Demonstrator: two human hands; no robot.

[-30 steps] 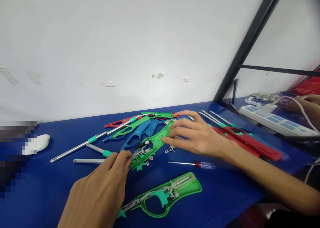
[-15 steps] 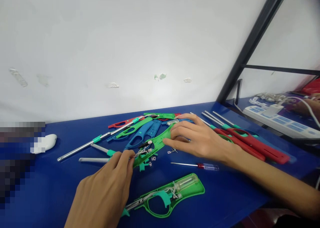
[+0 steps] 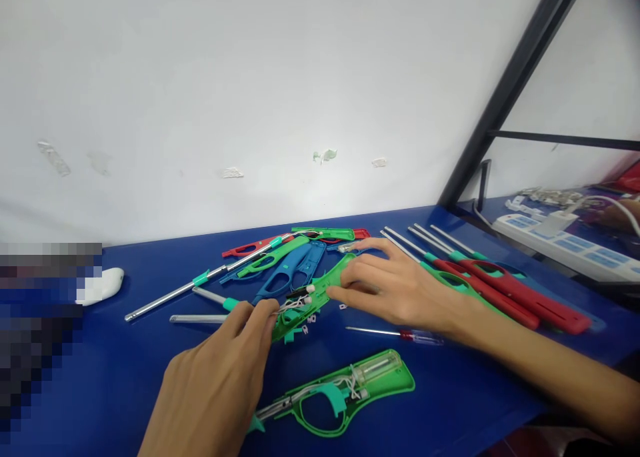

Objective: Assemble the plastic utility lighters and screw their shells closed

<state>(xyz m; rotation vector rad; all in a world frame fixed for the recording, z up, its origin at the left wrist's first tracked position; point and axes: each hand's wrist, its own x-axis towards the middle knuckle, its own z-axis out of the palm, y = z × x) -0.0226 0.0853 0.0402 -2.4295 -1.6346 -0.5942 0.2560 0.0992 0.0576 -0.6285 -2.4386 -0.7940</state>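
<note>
A green half-shell of a long-nosed lighter [image 3: 320, 295] is held at a tilt between my two hands. My left hand [image 3: 220, 370] pinches its lower-left end, where thin white wires and a black igniter piece [image 3: 299, 292] lie on the shell. What exactly sits under those fingertips is hidden. My right hand [image 3: 393, 277] has its thumb and bent fingers around the wide upper end, with the index finger stretched towards a small clear-and-metal part behind. In front lies an opened green lighter [image 3: 325, 425], its clear fuel tank [image 3: 379, 370], teal trigger [image 3: 333, 400] and wires exposed.
Behind my hands lie blue shells [image 3: 283, 275], red and green shells, and metal tubes [image 3: 175, 293]. A screwdriver [image 3: 407, 335] rests near my right forearm. Red lighters [image 3: 540, 293] lie at right, below a power strip [image 3: 565, 243]. A white mouse-like object [image 3: 113, 282] is at left.
The whole view has shifted slightly, with things appearing a little further right. Both hands keep nearly the same hold on the green shell.
</note>
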